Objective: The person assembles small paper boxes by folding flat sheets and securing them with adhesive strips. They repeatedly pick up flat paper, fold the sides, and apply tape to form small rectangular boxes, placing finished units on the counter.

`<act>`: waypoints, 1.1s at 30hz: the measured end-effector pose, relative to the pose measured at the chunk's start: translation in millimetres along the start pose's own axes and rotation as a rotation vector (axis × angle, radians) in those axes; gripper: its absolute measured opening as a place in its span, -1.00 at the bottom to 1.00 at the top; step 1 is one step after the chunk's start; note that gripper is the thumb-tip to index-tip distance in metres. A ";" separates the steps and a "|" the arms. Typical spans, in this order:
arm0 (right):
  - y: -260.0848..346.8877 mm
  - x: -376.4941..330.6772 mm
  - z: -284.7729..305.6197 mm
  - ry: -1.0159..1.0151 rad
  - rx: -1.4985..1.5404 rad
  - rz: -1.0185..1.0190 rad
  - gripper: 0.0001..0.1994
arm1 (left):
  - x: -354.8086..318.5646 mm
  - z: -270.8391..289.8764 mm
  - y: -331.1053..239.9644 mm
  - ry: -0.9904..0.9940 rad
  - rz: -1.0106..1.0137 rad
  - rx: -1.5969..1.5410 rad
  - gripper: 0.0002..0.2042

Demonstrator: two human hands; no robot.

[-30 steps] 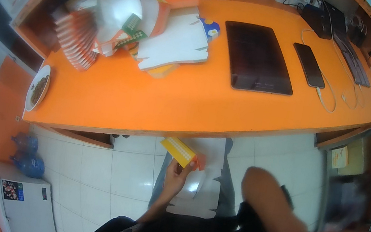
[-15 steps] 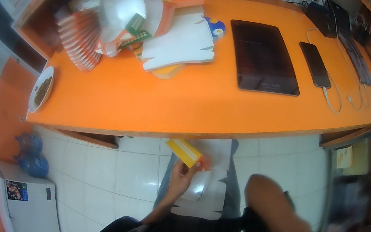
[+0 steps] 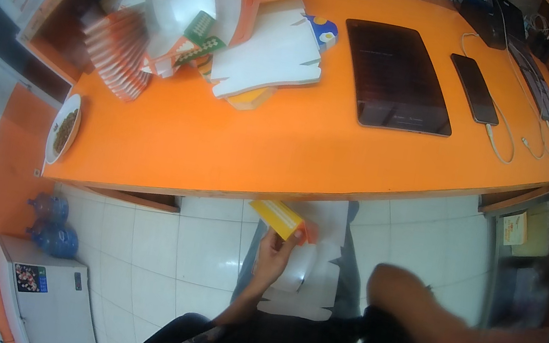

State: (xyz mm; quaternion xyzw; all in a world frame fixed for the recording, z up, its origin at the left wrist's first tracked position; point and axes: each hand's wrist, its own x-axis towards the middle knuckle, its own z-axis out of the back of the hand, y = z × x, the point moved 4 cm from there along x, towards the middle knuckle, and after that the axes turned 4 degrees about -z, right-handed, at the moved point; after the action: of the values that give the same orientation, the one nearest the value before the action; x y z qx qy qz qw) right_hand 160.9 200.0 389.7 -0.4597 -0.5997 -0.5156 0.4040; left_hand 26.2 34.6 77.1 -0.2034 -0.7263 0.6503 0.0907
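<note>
Below the desk's front edge, my left hand (image 3: pixel 273 257) grips a small yellow-and-orange carton (image 3: pixel 277 216) between thumb and fingers. A white die-cut cardboard sheet (image 3: pixel 313 297) with notched edges lies across my lap beneath that hand. A clear, shiny patch shows on the sheet beside my left wrist. On the right, my bent right arm (image 3: pixel 405 296) rises close to the camera, large and blurred. Its hand is out of view.
On the orange desk (image 3: pixel 221 145) lie stacked white cardboard sheets (image 3: pixel 268 55), pleated striped paper cartons (image 3: pixel 119 55), a dark tablet (image 3: pixel 398 80), a phone (image 3: pixel 474 88) with a cable and a bowl of food (image 3: pixel 64 129). Blue water jugs (image 3: pixel 54 238) stand above a white fridge (image 3: pixel 51 287).
The view has shifted slightly. My left hand keeps its grip on the carton, almost unmoved. The raised right arm stays near the same place.
</note>
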 end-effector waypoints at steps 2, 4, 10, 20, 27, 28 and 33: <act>-12.9 -23.1 14.1 -0.075 -0.034 -0.092 -0.67 | 0.7 -2.2 -0.3 -0.022 -0.018 -0.063 -0.64; -55.0 -70.5 23.1 -0.195 -0.121 -0.379 -0.67 | 2.9 -2.6 0.8 -0.051 -0.018 -0.107 -0.64; -157.6 -253.3 0.4 -0.170 -0.541 -1.143 -0.56 | 6.5 -1.6 7.6 -0.009 0.007 -0.102 -0.66; -157.8 -283.0 13.1 -0.261 -0.539 -1.002 -0.72 | 0.9 -4.7 -2.7 -0.043 -0.126 -0.037 -0.69; -155.7 -275.0 14.1 -0.348 -0.560 -1.166 -0.89 | 0.3 18.9 -16.6 -0.209 -0.423 0.315 -0.81; -157.5 -274.4 12.3 -0.359 -0.525 -1.160 -0.88 | 2.4 20.6 -19.6 -0.205 -0.432 0.384 -0.83; -159.4 -281.4 4.6 -0.288 -0.546 -1.073 -0.89 | 0.6 18.0 -32.8 -0.056 -0.555 0.663 -0.78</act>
State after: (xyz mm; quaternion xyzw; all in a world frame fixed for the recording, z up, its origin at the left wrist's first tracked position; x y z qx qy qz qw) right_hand 77.2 159.3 79.9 -0.2458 -0.6422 -0.7146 -0.1288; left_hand 12.7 16.2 106.8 0.0572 -0.5072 0.8048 0.3030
